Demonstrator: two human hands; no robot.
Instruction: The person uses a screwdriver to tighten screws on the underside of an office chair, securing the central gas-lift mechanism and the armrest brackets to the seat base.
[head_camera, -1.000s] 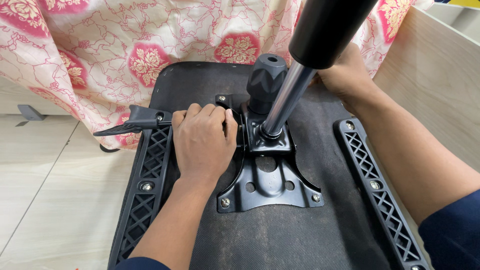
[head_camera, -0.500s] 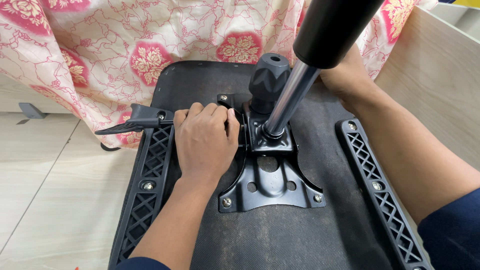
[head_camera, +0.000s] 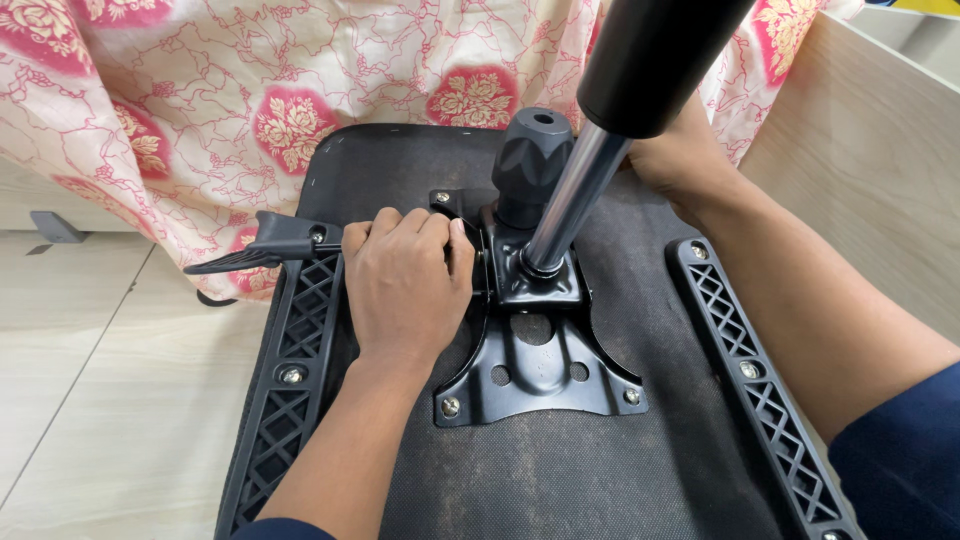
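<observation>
At about nine o'clock a black lever (head_camera: 262, 248) stuck out past the edge of the upturned chair seat (head_camera: 560, 480), over the pale tiled floor (head_camera: 90, 400). Just right of it ran the left ribbed mounting rail (head_camera: 285, 400), screwed to the seat's underside. The left hand (head_camera: 405, 285) lay at the centre, knuckles up, its grip curled together against the left side of the black metal mechanism plate (head_camera: 535, 375); what the fingertips pinched could not be told. From the plate a chrome gas cylinder (head_camera: 565, 215) rose toward one o'clock into a black sleeve (head_camera: 655, 60), with a black tension knob (head_camera: 530, 165) beside it at twelve. The right hand (head_camera: 680, 165) sat behind the sleeve at two o'clock, its grip hidden. A second rail (head_camera: 745, 370) lay at four o'clock, and floral cloth (head_camera: 300, 90) draped across the top.
</observation>
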